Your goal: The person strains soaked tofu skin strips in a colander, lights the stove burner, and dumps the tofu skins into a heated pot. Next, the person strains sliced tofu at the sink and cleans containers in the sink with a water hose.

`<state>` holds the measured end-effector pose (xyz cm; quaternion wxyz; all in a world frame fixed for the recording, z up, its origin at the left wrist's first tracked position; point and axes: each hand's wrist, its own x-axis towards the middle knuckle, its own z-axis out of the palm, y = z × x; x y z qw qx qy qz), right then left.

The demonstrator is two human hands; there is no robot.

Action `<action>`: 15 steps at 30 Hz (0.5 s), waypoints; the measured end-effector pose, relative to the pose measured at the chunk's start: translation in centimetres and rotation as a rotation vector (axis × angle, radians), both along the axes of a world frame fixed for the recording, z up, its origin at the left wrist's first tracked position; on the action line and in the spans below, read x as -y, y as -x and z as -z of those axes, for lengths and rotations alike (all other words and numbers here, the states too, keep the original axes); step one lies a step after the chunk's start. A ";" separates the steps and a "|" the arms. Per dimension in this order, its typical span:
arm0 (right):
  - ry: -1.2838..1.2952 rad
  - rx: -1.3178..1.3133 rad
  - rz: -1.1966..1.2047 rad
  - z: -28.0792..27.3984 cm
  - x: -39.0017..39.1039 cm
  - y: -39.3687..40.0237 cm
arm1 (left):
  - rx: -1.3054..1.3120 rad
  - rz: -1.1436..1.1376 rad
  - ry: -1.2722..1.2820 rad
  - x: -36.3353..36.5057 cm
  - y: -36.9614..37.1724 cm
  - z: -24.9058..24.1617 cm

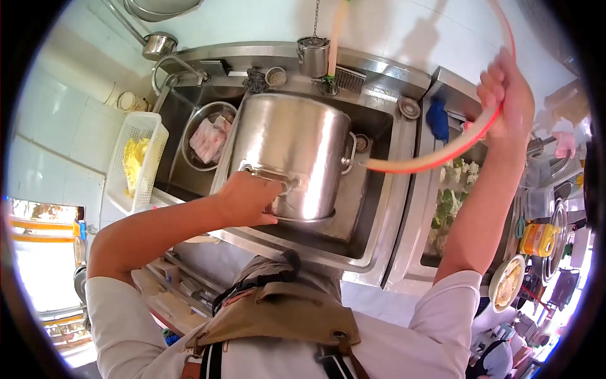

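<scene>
A large steel stockpot (287, 142) lies tipped on its side in the middle sink, its mouth out of view and a loop handle on the right. My left hand (249, 199) is closed around the pot's near side handle. Raised at the right, my right hand (505, 98) grips a clear hose with a red stripe (429, 163). From that hand the hose curves down to the left, its end pointing at the pot beside the far handle.
A steel bowl with pale meat (209, 139) sits in the left sink, beside a white basket (158, 129) of yellow food. Leafy greens (451, 196) fill the right sink. A small lidded pot (314, 57) and a faucet (180, 66) stand along the back ledge.
</scene>
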<state>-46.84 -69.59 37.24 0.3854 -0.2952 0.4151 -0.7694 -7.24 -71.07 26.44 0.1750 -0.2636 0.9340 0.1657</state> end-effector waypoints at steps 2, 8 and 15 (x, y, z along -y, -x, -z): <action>-0.109 -0.057 0.046 3.0 -1.8 1.6 | 0.008 -0.049 0.064 0.3 0.4 -2.2; -0.399 -0.357 0.304 19.4 -4.2 -2.9 | -0.154 -0.190 0.143 0.5 0.4 -5.4; -0.534 -0.390 0.298 35.7 -9.3 -8.8 | -0.137 -0.143 0.228 -2.6 -1.8 -4.4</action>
